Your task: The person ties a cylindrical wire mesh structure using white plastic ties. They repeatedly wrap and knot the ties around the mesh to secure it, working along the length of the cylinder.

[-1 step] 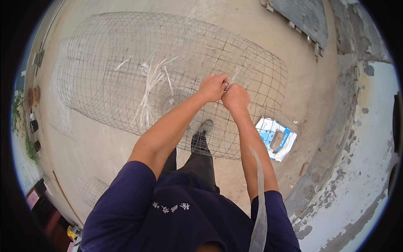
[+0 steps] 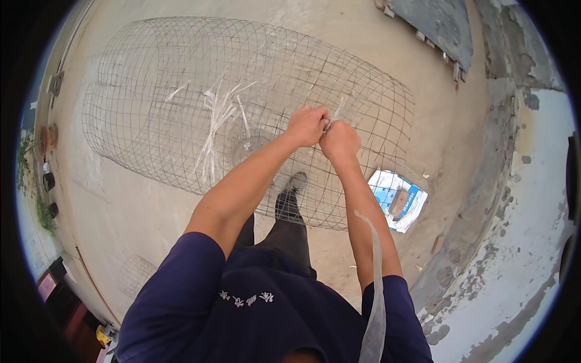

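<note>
A long cylinder of wire mesh [image 2: 363, 72] lies across the floor in front of me, its right end near my hands. My left hand [image 2: 307, 126] and my right hand [image 2: 341, 142] meet at the mesh, both with fingers closed. They pinch a thin pale plastic strip [image 2: 340, 107], whose end sticks up just beyond the knuckles; the grip itself is mostly hidden. Left of my hands, a bundle of white plastic strips [image 2: 213, 130] rests on the mesh. Another translucent strip [image 2: 376, 302] hangs beside my right forearm.
A blue and white package [image 2: 413, 212] with a brown block [image 2: 399, 202] on it lies by the mesh's right end. A dark board [image 2: 439, 27] is at the upper right, near a peeling wall [image 2: 532, 199]. A smaller mesh roll [image 2: 136, 275] sits at lower left.
The hanging strip beside my right forearm has shifted slightly, its upper end leaning a little left. My hands and the mesh hold still.
</note>
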### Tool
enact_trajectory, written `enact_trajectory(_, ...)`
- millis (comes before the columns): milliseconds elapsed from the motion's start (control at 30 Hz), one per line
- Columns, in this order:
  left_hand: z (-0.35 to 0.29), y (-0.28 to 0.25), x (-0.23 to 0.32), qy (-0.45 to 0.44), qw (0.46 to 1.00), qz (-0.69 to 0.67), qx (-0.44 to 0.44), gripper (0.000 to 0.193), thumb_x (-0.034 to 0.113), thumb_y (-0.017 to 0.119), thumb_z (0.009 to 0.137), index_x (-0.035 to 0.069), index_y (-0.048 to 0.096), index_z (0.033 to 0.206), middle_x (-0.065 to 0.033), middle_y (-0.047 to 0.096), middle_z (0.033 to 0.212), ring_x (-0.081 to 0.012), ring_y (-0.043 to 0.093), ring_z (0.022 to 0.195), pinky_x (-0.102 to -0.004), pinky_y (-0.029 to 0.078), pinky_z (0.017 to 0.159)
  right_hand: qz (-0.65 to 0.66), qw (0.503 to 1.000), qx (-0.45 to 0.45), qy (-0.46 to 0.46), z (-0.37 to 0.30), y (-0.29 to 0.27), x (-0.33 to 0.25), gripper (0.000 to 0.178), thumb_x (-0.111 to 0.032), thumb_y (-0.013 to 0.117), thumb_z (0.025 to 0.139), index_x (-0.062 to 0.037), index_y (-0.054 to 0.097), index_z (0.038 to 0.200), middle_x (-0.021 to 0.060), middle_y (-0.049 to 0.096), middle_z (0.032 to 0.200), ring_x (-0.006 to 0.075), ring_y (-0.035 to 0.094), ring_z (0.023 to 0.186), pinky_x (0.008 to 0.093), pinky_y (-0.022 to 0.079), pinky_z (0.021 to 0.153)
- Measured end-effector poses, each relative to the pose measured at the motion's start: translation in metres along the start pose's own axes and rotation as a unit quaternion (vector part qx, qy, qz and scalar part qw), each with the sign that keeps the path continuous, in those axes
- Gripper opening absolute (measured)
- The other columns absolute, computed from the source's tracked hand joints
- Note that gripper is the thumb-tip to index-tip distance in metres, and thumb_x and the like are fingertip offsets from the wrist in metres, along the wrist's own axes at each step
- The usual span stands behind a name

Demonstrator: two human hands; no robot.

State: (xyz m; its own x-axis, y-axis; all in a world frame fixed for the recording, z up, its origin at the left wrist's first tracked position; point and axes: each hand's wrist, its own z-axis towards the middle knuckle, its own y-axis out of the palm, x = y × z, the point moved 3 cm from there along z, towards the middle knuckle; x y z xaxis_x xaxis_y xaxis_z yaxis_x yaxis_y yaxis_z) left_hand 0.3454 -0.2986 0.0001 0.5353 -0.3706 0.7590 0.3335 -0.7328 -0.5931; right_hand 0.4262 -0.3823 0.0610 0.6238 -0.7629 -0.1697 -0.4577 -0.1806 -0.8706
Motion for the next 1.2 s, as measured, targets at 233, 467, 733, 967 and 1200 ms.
enact_trajectory(233, -0.003, -0.003, 0.0, -0.005, 1.0, -0.006, 0.025, 0.013, 0.024, 0.064, 0.1, 0.011, 0.066, 0.103, -0.0086, 0.071, 0.091, -0.032, 0.061, 0.103, -0.0473, 0.05, 0.089, -0.015, 0.992, 0.109, -0.06, -0.014, 0.018, 0.006, 0.019, -0.019, 0.065, 0.087, -0.0042, 0.075, 0.081, 0.0231, 0.075, 0.083, 0.04, 0.074, 0.08, 0.0515, 0.057, 0.071)
enact_trajectory(467, -0.001, 0.0, -0.004, -0.013, 1.0, -0.019, -0.004, 0.012, 0.025, 0.063, 0.099, 0.015, 0.067, 0.105, -0.0101, 0.072, 0.1, -0.0332, 0.062, 0.107, -0.0503, 0.049, 0.089, -0.058, 0.984, 0.129, -0.111, -0.013, 0.027, 0.009, 0.014, -0.017, 0.066, 0.088, -0.0061, 0.071, 0.082, 0.0207, 0.074, 0.077, 0.0381, 0.075, 0.074, 0.0501, 0.058, 0.068)
enact_trajectory(733, -0.005, -0.004, 0.002, -0.006, 1.0, -0.022, 0.019, 0.013, 0.023, 0.062, 0.1, 0.013, 0.065, 0.105, -0.0108, 0.071, 0.095, -0.0339, 0.061, 0.104, -0.0506, 0.049, 0.088, -0.026, 0.974, 0.176, -0.14, -0.019, 0.015, 0.012, 0.017, -0.018, 0.066, 0.088, -0.0054, 0.064, 0.077, 0.0188, 0.071, 0.068, 0.0338, 0.071, 0.059, 0.0458, 0.055, 0.055)
enact_trajectory(967, -0.014, -0.007, 0.004, 0.036, 0.997, -0.04, 0.052, 0.01, 0.02, 0.062, 0.101, 0.01, 0.062, 0.102, -0.0076, 0.068, 0.087, -0.0328, 0.059, 0.094, -0.0473, 0.049, 0.083, 0.508, 0.838, -0.174, 0.096, -0.021, 0.033, 0.031, 0.033, -0.02, 0.055, 0.097, -0.004, 0.057, 0.067, 0.0057, 0.058, 0.06, 0.0175, 0.058, 0.05, 0.0346, 0.045, 0.044)
enact_trajectory(1200, -0.037, -0.009, 0.007, 0.113, 0.986, 0.015, 0.12, 0.003, 0.013, 0.063, 0.099, 0.013, 0.061, 0.1, -0.0044, 0.065, 0.085, -0.0275, 0.057, 0.094, -0.0465, 0.041, 0.089, 0.215, 0.966, 0.033, -0.139, -0.072, 0.063, 0.031, 0.028, -0.022, 0.061, 0.092, -0.0045, 0.068, 0.072, 0.0184, 0.068, 0.066, 0.0364, 0.067, 0.058, 0.0479, 0.053, 0.058)
